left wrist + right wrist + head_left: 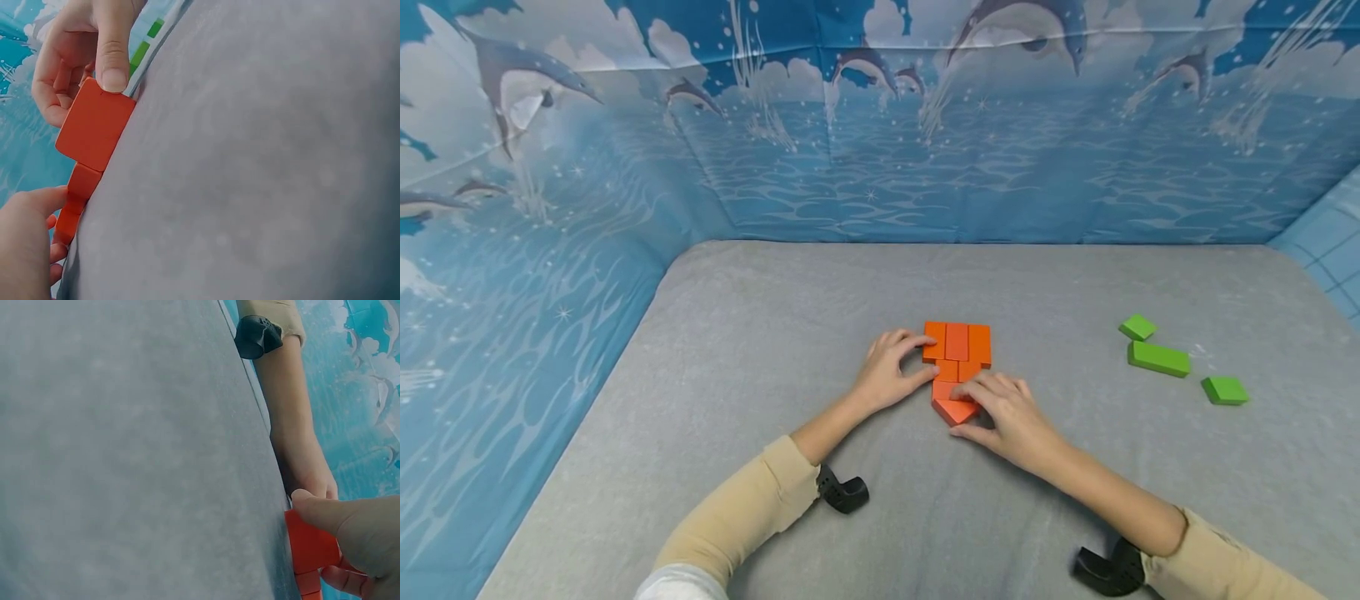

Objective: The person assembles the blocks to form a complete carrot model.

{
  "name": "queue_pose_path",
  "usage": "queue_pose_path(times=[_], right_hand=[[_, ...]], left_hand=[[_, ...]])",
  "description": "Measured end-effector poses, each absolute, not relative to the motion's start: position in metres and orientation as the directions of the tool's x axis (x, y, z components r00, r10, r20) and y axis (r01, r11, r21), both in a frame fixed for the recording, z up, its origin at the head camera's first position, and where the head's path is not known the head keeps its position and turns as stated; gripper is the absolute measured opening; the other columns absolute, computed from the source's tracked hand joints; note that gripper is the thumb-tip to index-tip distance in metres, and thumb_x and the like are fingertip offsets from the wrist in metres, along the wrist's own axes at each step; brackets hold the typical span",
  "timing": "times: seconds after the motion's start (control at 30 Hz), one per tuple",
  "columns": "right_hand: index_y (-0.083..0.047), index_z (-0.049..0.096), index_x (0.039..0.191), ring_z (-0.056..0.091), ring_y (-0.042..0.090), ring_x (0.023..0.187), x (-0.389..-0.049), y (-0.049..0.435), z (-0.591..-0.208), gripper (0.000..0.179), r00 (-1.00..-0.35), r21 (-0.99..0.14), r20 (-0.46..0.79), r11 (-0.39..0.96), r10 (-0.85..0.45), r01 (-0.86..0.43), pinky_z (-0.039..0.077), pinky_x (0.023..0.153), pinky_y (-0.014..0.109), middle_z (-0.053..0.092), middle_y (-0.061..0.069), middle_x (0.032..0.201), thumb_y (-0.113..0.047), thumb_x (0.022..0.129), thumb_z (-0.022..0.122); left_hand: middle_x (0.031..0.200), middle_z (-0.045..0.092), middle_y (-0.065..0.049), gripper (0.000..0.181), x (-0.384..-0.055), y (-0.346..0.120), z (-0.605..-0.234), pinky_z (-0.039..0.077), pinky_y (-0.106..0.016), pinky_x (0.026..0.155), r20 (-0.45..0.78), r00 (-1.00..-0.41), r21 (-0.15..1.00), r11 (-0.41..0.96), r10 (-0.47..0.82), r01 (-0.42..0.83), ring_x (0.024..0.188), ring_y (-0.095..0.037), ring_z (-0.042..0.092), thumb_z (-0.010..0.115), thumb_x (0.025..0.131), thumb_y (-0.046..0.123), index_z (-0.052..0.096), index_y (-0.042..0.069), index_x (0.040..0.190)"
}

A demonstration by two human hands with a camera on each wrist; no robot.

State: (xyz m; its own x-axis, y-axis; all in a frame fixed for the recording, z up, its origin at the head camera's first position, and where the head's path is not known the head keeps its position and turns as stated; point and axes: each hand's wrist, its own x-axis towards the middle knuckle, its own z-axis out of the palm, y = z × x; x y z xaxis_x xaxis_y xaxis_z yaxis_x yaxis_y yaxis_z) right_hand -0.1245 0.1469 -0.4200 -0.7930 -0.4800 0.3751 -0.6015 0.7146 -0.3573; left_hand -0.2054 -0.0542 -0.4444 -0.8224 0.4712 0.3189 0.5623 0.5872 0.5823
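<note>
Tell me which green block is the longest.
The middle green block: a long bar, lying between the shorter far-left block and the shorter near-right block.

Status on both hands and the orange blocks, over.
Left hand touching left side of orange blocks. Right hand gripping their near end. Green blocks off right, clear of both hands.

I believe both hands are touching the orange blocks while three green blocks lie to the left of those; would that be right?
Not quite: the head view shows the three green blocks to the right of the orange blocks. The left hand and right hand do touch the orange blocks.
</note>
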Motion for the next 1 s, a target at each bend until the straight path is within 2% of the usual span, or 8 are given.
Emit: queue_pose_path(times=[0.23,0.37,0.53,0.67,0.73,0.8,0.9,1.0], right_hand=[[-0.012,0.061,0.102,0.053,0.017,0.085,-0.13,0.156,-0.413,0.046,-0.787,-0.437,0.399,0.657,-0.471,-0.615,0.029,0.075,0.038,0.06,-0.001,0.093,-0.03,0.065,0.082],[-0.006,0.061,0.106,0.055,0.022,0.081,-0.141,0.182,-0.397,0.047,-0.798,-0.472,0.466,0.656,-0.381,-0.589,0.027,0.072,0.037,0.062,0.006,0.09,-0.015,0.064,0.082],[0.002,0.06,0.109,0.052,0.024,0.082,-0.155,0.238,-0.384,0.047,-0.798,-0.449,0.555,0.722,-0.237,-0.527,0.033,0.071,0.032,0.061,0.015,0.091,0.0,0.066,0.078],[0.005,0.058,0.114,0.046,0.004,0.088,-0.16,0.287,-0.388,0.045,-0.837,-0.473,0.522,0.761,-0.162,-0.443,0.033,0.072,0.026,0.059,0.018,0.096,0.001,0.072,0.074],[0.005,0.056,0.116,0.04,-0.007,0.09,-0.16,0.31,-0.392,0.043,-0.87,-0.496,0.473,0.775,-0.138,-0.392,0.032,0.073,0.027,0.057,0.02,0.099,-0.001,0.076,0.072],[0.006,0.055,0.117,0.035,-0.012,0.089,-0.159,0.331,-0.397,0.043,-0.898,-0.512,0.426,0.787,-0.115,-0.344,0.031,0.074,0.03,0.056,0.023,0.101,-0.004,0.078,0.07],[0.007,0.053,0.119,0.038,-0.004,0.09,-0.155,0.357,-0.404,0.043,-0.94,-0.519,0.326,0.813,-0.097,-0.264,0.034,0.076,0.041,0.053,0.026,0.106,-0.01,0.082,0.067],[0.007,0.051,0.119,0.042,0.016,0.092,-0.153,0.374,-0.412,0.043,-0.964,-0.51,0.248,0.833,-0.099,-0.217,0.033,0.076,0.052,0.051,0.029,0.108,-0.013,0.084,0.066]], left_hand=[[0.113,0.055,-0.004,0.04,-0.206,-0.055,-0.446,0.03,-0.042,0.097,0.321,-0.822,0.58,0.588,0.471,0.564,0.108,-0.021,0.045,0.066,0.083,0.034,0.061,0.016,0.118],[0.114,0.055,-0.004,0.04,-0.205,-0.055,-0.446,0.029,-0.042,0.098,0.319,-0.821,0.584,0.583,0.474,0.564,0.109,-0.021,0.044,0.066,0.083,0.034,0.06,0.016,0.119],[0.114,0.055,-0.003,0.041,-0.205,-0.055,-0.445,0.029,-0.041,0.098,0.317,-0.821,0.579,0.588,0.475,0.564,0.109,-0.02,0.044,0.065,0.083,0.035,0.06,0.017,0.119],[0.114,0.055,-0.002,0.04,-0.205,-0.055,-0.445,0.029,-0.04,0.099,0.311,-0.825,0.582,0.592,0.472,0.558,0.11,-0.019,0.044,0.066,0.083,0.035,0.06,0.018,0.119],[0.114,0.055,-0.002,0.04,-0.205,-0.055,-0.445,0.029,-0.04,0.099,0.308,-0.826,0.583,0.593,0.472,0.556,0.11,-0.019,0.044,0.066,0.083,0.035,0.06,0.018,0.119],[0.115,0.055,-0.002,0.04,-0.205,-0.055,-0.445,0.029,-0.04,0.099,0.306,-0.826,0.582,0.594,0.473,0.555,0.11,-0.019,0.044,0.065,0.083,0.035,0.06,0.018,0.119],[0.114,0.055,-0.001,0.04,-0.205,-0.055,-0.446,0.029,-0.04,0.099,0.31,-0.825,0.579,0.594,0.473,0.558,0.11,-0.019,0.044,0.065,0.083,0.035,0.06,0.018,0.119],[0.114,0.055,-0.001,0.04,-0.205,-0.055,-0.446,0.029,-0.041,0.099,0.314,-0.824,0.578,0.593,0.472,0.56,0.11,-0.019,0.044,0.066,0.083,0.035,0.06,0.019,0.119]])
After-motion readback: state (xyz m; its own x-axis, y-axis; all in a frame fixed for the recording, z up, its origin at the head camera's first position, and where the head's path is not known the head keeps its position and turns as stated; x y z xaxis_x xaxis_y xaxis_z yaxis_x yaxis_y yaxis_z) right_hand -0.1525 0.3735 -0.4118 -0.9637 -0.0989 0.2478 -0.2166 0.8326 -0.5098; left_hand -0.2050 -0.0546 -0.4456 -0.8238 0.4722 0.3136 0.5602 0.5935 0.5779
